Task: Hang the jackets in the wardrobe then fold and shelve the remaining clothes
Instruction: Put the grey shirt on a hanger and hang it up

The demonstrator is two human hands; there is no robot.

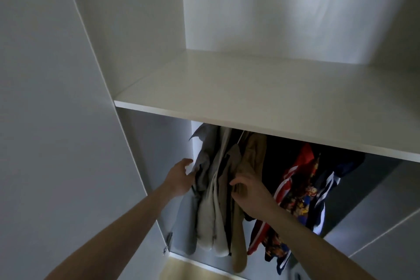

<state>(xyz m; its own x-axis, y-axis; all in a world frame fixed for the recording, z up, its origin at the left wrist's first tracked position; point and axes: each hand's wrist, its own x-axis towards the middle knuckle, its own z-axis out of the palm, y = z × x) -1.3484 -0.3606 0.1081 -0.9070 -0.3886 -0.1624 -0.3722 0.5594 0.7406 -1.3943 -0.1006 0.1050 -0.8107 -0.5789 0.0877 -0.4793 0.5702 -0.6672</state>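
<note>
Your two bare forearms reach up from the lower edge into the white wardrobe [145, 48]. Your right hand [250, 193] has its fingers curled, pinching the shoulder of the tan jacket [247, 166] that hangs near the middle of the row. Your left hand [181, 177] sits at the far left of the row, fingers bent round the edge of the grey jacket [204, 154], thumb side against the cloth. Between the two hang pale cream garments [213, 223], pressed close together. Right of the tan one hangs something dark, then a red jacket with white stripes [293, 175], a bright patterned garment [302, 200], and a navy piece with white stripes [327, 188] at the far right. All hang below a white shelf [261, 98]; the rail itself is hidden behind its front edge. A metal hinge [168, 243] shows low on the left panel, and a strip of light wood floor [181, 270] lies under the wardrobe base.
</note>
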